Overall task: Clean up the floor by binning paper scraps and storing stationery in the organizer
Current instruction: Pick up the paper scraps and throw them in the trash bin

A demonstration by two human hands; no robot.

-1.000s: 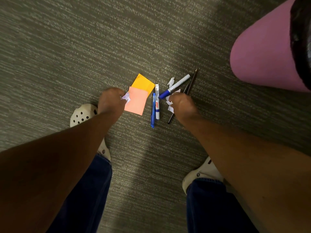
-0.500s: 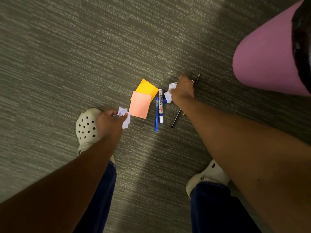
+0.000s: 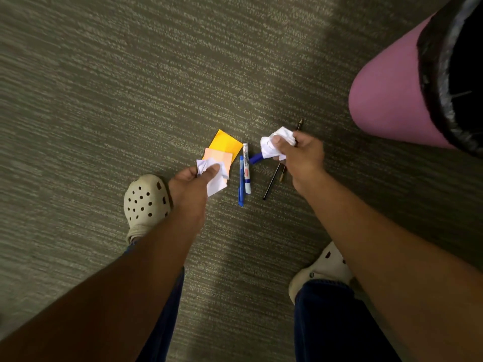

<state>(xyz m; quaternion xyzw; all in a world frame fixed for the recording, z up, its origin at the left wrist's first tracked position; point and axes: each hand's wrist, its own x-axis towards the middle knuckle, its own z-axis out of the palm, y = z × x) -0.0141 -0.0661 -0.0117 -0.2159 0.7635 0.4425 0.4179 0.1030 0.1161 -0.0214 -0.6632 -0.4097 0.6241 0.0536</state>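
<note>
Left grip is closed on a crumpled white scrap, held just above the floor. Just beyond it lie two sticky-note pads, orange and peach; to its right a blue pen and a white marker lie side by side. Farther right, the right grip is clenched around a bigger wad of white paper, with dark pencils beneath it. Beyond that grip stands the pink bin, black-lined. No loose scraps show; binning looks next, and all the stationery remains. No organizer is visible.
</note>
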